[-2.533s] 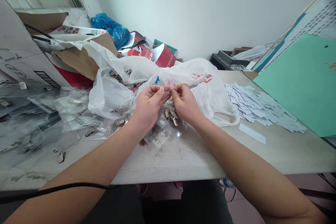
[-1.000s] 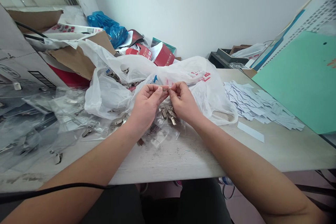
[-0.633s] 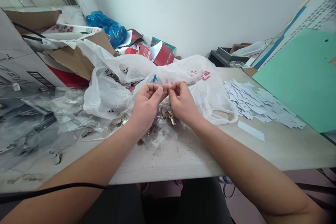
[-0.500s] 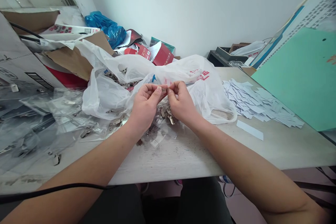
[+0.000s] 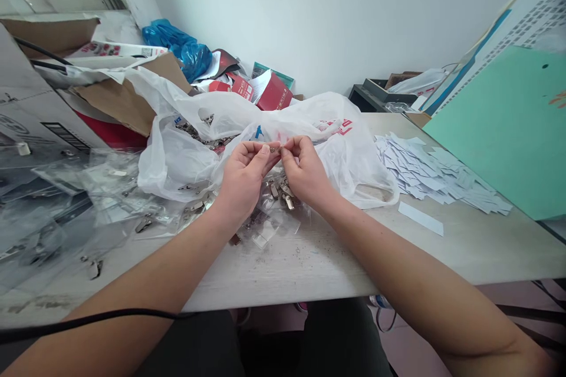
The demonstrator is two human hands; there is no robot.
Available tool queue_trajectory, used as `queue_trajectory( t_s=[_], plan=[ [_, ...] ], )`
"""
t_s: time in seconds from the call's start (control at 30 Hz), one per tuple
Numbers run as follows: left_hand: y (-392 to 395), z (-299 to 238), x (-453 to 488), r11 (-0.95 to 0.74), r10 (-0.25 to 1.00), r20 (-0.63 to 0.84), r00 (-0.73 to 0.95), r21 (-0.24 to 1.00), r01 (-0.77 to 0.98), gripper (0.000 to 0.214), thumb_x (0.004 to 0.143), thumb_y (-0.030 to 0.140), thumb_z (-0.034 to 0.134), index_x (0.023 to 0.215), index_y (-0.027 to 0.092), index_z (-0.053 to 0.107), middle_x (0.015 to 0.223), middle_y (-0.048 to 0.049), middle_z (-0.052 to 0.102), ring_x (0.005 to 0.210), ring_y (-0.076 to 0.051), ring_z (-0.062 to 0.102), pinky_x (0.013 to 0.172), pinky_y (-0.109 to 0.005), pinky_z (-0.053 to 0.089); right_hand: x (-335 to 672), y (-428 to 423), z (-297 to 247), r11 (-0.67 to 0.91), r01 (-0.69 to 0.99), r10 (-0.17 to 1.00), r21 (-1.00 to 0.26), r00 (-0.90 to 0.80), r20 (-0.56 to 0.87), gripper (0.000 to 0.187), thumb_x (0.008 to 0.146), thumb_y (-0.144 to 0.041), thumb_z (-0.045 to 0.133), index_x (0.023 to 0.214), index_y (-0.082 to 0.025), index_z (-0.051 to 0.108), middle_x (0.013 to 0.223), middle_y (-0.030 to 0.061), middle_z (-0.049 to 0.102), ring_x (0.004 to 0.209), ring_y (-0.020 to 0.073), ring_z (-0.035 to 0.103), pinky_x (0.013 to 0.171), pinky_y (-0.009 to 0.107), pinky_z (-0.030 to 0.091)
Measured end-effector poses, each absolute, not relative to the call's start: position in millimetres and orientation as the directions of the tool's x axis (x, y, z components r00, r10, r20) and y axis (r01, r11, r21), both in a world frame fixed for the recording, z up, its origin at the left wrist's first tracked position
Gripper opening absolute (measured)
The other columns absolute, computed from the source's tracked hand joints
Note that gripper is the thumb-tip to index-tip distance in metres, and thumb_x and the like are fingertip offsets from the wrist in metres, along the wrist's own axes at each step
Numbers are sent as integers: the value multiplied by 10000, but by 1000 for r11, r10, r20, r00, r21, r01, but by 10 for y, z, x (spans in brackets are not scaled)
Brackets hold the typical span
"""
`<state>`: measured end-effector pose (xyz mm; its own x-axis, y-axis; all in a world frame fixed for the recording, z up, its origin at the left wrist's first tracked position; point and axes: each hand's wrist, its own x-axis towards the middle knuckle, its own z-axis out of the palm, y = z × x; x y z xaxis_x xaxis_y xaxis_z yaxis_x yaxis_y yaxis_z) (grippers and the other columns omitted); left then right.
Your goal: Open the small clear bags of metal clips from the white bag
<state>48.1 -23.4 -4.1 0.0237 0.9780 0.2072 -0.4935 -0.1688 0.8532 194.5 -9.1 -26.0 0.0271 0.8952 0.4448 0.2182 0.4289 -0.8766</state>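
Pale desk (image 5: 292, 283) shoved against a plain wall (image 5: 309, 17), pretty cluttered. White plastic bag (image 5: 170, 162) gapes open on its left side, probably so the metal clips (image 5: 188, 128) inside are easy to grab; more badge clips (image 5: 289, 202) lie just below the hands. Paper slips (image 5: 424, 177) are heaped off to the right, likely to be out of the way. Left hand (image 5: 245, 174) has thumb and fingers closed on a small metal fitting (image 5: 273, 150), right hand (image 5: 305, 171) pinches its other end, I'd guess to steady such a tiny part. Can't make out its exact shape.
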Motion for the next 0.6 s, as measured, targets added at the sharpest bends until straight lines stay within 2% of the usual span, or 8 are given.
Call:
queue_trajectory(
  t_s=[0.3, 0.6],
  plan=[
    [-240, -33, 478, -155, 982, 188, 18, 861, -485, 185, 1017, 213, 802, 933, 192, 639, 1084, -62, 857, 1040, -174, 849, 1283, -492, 570, 1947, -100, -251, 414, 236, 901, -879, 33, 433, 94, 1057, -346, 587, 1072, -272, 531, 1060, 35, 713, 985, 224, 695, 914, 415, 545],
    [-228, -57, 469, -186, 974, 225, 25, 857, -480, 226, 987, 259, 863, 928, 197, 654, 1051, -47, 857, 1003, -164, 838, 1252, -493, 595, 1945, -113, -256, 465, 235, 874, -853, 29, 484, 82, 1052, -336, 594, 1064, -279, 536, 1050, 31, 715, 1005, 225, 697, 941, 421, 550]
  ],
)
